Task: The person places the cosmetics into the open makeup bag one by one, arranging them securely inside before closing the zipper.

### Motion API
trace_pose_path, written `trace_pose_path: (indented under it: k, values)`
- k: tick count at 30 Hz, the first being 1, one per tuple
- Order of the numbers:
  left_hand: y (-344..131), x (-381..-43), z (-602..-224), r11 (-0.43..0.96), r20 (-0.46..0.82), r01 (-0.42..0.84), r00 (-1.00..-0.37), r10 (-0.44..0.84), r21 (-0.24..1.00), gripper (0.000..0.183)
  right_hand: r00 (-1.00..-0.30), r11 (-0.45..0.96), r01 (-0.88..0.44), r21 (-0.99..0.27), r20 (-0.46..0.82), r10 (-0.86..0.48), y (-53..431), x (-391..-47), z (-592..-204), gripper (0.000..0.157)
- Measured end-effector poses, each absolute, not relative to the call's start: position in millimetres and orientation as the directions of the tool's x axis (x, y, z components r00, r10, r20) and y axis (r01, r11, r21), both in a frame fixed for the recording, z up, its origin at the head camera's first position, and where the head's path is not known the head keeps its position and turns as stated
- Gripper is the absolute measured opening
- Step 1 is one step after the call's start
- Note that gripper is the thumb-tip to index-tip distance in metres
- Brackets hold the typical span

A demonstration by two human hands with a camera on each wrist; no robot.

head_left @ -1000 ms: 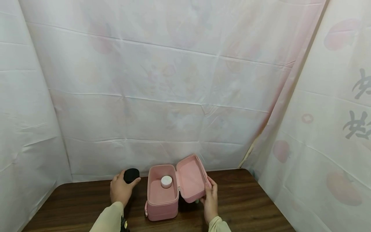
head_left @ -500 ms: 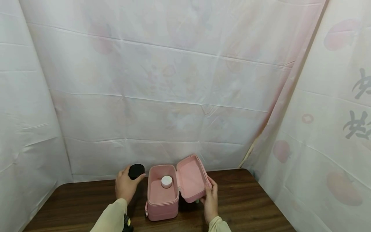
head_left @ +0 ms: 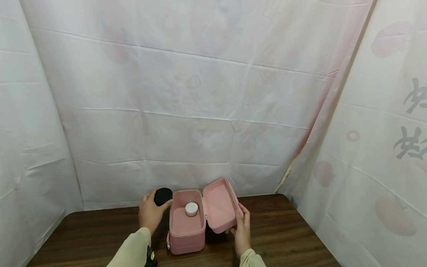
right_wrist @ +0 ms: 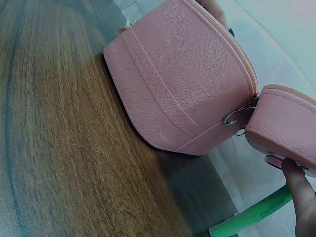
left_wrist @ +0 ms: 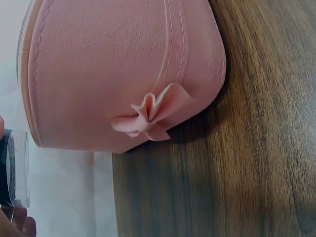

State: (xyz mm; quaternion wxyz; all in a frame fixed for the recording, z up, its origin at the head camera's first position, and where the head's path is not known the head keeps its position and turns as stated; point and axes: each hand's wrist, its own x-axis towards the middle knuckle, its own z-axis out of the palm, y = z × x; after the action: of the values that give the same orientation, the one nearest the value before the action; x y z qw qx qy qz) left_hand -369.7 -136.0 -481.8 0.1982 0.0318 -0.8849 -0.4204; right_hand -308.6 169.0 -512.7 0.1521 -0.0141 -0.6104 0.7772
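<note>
- Plainly, the head view is mostly cloth: a pale back curtain [head_left: 200,92] with horizontal creases hangs behind a brown wood-grain table [head_left: 280,222] with rounded far corners.
- On the right side curtain [head_left: 363,185] are faded red strawberry prints [head_left: 323,173] and large grey characters [head_left: 408,142], partly cut off by the picture's edge.
- On the table stands a pink case [head_left: 187,243], its lid [head_left: 220,207] laid back to the right; a white jar [head_left: 191,209] sits inside, and any marking on its top is too small to read.
- The left hand [head_left: 150,213] is clamped on a black container [head_left: 163,196], thumb on one side and fingers on the other, just beside the far left corner of the pink case. The right hand [head_left: 242,233] grips the lid's outer edge.
- From the left wrist, the table's grain runs in dark streaks beside the pink case, whose stitched side bears a small bow [left_wrist: 148,116]. The black container shows a transparent end; only fingertips of the left hand appear.
- From the right wrist, a metal clasp [right_wrist: 237,116] hangs at the zip. Near the right hand, a green tube [right_wrist: 252,215] carries dark print beginning "PROTECT"; the remainder is unclear.
</note>
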Motion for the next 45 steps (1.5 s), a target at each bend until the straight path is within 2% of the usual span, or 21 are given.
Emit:
trace_pose_path:
  k: [7, 17, 26, 37, 45]
  values:
    - [-125.0, -368.3, -481.4, 0.656, 0.345, 0.132, -0.915, -0.207, 0.743, 0.088, -0.952, -0.211, -0.224, -0.951, 0.166, 0.258, 168.4, -307.3, -511.3, 0.052]
    - [-107.0, -370.2, -480.0, 0.680, 0.334, 0.141, -0.929, -0.161, 0.719, 0.101, -0.951, -0.200, -0.223, -0.954, 0.169, 0.258, 168.4, -305.5, -509.9, 0.053]
    - [-94.0, -368.7, -482.2, 0.681, 0.365, 0.192, -0.923, -0.120, 0.707, 0.090, -0.947, -0.204, -0.243, -0.948, 0.187, 0.260, 168.1, -305.6, -510.8, 0.053]
    - [-80.0, -371.1, -485.9, 0.670, 0.405, 0.239, -0.909, -0.101, 0.703, 0.092, -0.945, -0.196, -0.245, -0.950, 0.188, 0.268, 168.1, -307.0, -513.6, 0.053]
    - [-70.9, -367.4, -483.7, 0.640, 0.365, 0.237, -0.928, -0.074, 0.731, 0.090, -0.947, -0.215, -0.241, -0.946, 0.182, 0.264, 166.3, -304.9, -510.9, 0.052]
